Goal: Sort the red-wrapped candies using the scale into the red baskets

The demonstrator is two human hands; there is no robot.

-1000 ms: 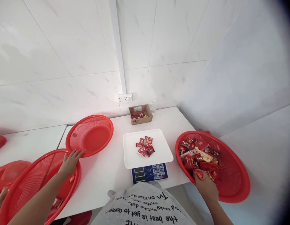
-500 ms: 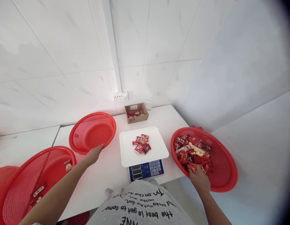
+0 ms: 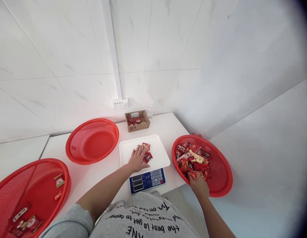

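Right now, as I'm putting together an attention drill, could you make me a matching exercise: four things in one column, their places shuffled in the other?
Things
1. Left hand
2. Right hand
3. Cardboard box
4. Power socket

Places
A. On the tiled wall
B. At the near rim of the red basket on the right
C. On the table, beyond the white tray
D. Over the red packets on the white tray

Pairs: 1-D, 2-B, 3-C, 4-A
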